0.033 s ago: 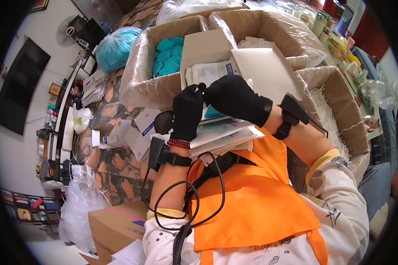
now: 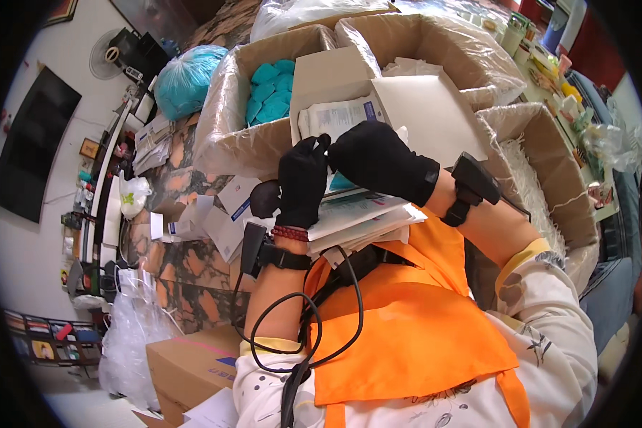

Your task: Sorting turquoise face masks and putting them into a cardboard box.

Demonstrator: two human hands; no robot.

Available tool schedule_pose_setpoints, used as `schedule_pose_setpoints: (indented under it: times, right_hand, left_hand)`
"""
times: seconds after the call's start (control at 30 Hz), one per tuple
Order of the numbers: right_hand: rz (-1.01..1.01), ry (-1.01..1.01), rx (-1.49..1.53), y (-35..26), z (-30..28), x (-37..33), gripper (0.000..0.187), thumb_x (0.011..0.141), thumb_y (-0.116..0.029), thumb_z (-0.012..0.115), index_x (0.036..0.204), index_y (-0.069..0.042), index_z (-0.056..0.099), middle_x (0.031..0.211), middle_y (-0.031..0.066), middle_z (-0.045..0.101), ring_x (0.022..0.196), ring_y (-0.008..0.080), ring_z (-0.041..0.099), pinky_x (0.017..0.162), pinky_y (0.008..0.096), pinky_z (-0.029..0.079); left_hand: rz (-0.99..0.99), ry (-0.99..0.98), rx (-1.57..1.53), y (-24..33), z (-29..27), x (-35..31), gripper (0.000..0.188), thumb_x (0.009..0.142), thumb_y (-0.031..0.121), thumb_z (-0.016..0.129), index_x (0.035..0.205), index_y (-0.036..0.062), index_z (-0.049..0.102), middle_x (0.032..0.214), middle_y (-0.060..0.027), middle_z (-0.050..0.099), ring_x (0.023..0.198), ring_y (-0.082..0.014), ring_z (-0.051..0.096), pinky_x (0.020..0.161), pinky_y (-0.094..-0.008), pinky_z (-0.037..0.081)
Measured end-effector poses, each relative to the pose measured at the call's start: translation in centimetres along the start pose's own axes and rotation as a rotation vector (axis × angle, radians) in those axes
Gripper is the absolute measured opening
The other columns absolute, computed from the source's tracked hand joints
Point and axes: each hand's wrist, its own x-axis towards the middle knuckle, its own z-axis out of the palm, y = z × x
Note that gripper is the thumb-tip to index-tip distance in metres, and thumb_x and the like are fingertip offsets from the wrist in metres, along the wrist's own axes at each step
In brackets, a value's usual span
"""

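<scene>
My left hand (image 2: 301,182), in a black glove, is closed with thumb and fingertips pinched together. Right beside it, my right hand (image 2: 381,158), gloved in black too, has its fingers curled in. What the two hold between them, if anything, is hidden by the gloves. Just below my right hand a bit of a teal piece (image 2: 341,181) shows. It lies over a stack of flat white packets (image 2: 367,217) in front of my orange apron. Beyond my hands stands an open white carton (image 2: 328,75) with printed white packets (image 2: 335,116) in it.
Plastic-lined boxes stand around: one with teal pieces (image 2: 271,93) at left, a large one (image 2: 435,43) behind, another with white strands (image 2: 528,192) at right. Flattened cartons (image 2: 228,214) lie on the floor. A brown box (image 2: 192,367) is near left. A black cable (image 2: 360,299) loops over my lap.
</scene>
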Motion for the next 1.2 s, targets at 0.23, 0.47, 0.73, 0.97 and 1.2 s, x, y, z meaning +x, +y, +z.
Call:
schedule_pose_setpoints:
  times: [0.23, 0.47, 0.73, 0.97, 1.2]
  right_hand:
    - [-0.284, -0.009, -0.092, -5.6, -0.7, -2.3, 0.011, 0.082, -0.020, 0.062, 0.089, -0.011, 0.061, 0.070, 0.0068, 0.056, 0.064, 0.0265, 0.062, 0.060, 0.0394, 0.046]
    - [-0.159, -0.140, 0.194, -7.5, -0.4, -5.1, 0.016, 0.087, -0.025, 0.066, 0.083, -0.009, 0.062, 0.063, 0.0093, 0.056, 0.059, 0.0322, 0.061, 0.058, 0.0429, 0.048]
    - [0.174, -0.361, 0.154, -6.8, 0.6, -4.1, 0.043, 0.087, -0.044, 0.069, 0.099, -0.004, 0.070, 0.099, 0.0179, 0.060, 0.092, 0.0352, 0.062, 0.080, 0.0437, 0.052]
    - [0.080, -0.459, 0.022, -6.8, 1.1, -6.1, 0.049, 0.091, -0.050, 0.063, 0.101, -0.003, 0.071, 0.101, 0.0184, 0.064, 0.095, 0.0366, 0.064, 0.083, 0.0447, 0.052]
    - [0.526, -0.565, 0.073, -3.2, 3.2, -5.8, 0.035, 0.092, -0.041, 0.062, 0.100, -0.008, 0.075, 0.101, 0.0168, 0.071, 0.092, 0.0330, 0.069, 0.083, 0.0416, 0.053]
  left_hand:
    - [0.300, 0.002, 0.610, -4.9, -1.1, 1.5, 0.018, 0.097, 0.013, 0.052, 0.089, 0.0056, 0.067, 0.081, -0.0157, 0.068, 0.076, -0.0341, 0.068, 0.067, -0.0428, 0.054]
    - [0.001, 0.029, 0.793, -9.3, -3.4, -0.1, 0.018, 0.096, 0.018, 0.056, 0.103, 0.0037, 0.064, 0.086, -0.0183, 0.070, 0.081, -0.0371, 0.069, 0.073, -0.0452, 0.055]
    - [0.080, 0.357, 0.495, -0.5, -4.4, -0.6, 0.050, 0.082, 0.011, 0.077, 0.127, 0.0047, 0.055, 0.125, -0.0183, 0.059, 0.115, -0.0352, 0.058, 0.099, -0.0426, 0.047]
    - [0.175, 0.330, 0.312, 2.0, -4.2, -1.5, 0.030, 0.084, 0.006, 0.073, 0.112, 0.0015, 0.066, 0.109, -0.0149, 0.068, 0.102, -0.0309, 0.066, 0.091, -0.0379, 0.051]
    - [0.223, -0.001, 0.269, 0.3, -1.6, -3.5, 0.014, 0.088, 0.010, 0.068, 0.101, 0.0051, 0.071, 0.098, -0.0119, 0.071, 0.087, -0.0257, 0.070, 0.079, -0.0336, 0.053]
